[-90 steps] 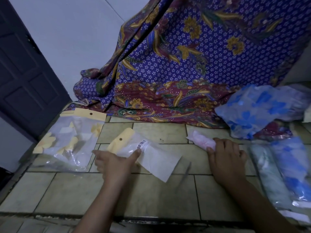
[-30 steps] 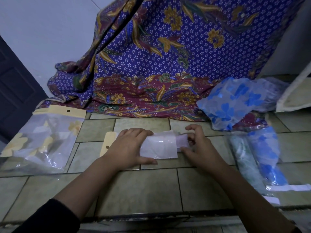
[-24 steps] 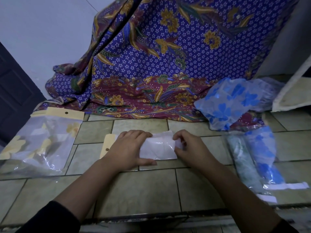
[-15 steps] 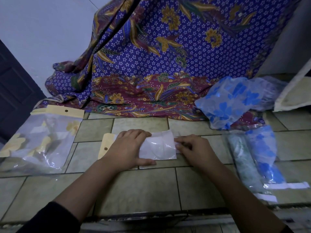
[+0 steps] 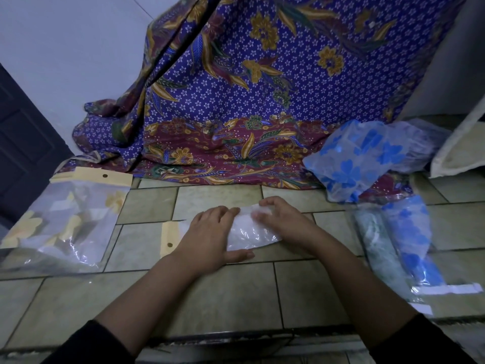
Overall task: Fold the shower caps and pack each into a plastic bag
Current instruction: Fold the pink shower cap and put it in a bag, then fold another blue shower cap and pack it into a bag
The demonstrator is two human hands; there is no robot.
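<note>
A small clear plastic bag with a yellow header strip lies on the tiled floor in the middle. A pale folded shower cap shows faintly inside it. My left hand lies flat on the bag's left part, pinning it down. My right hand presses on the bag's right end, fingers curled over its upper edge. A loose shower cap with blue flowers is heaped at the right.
A large clear bag with a yellow header holds yellow-flowered caps at the left. Two packed bags, one green and one blue, lie at the right. A purple batik cloth hangs behind. A dark door stands far left.
My right hand carried the pink folded cap to the bag and pushed it in; it is now inside. My left hand took the bag, laid it flat and holds it down.
</note>
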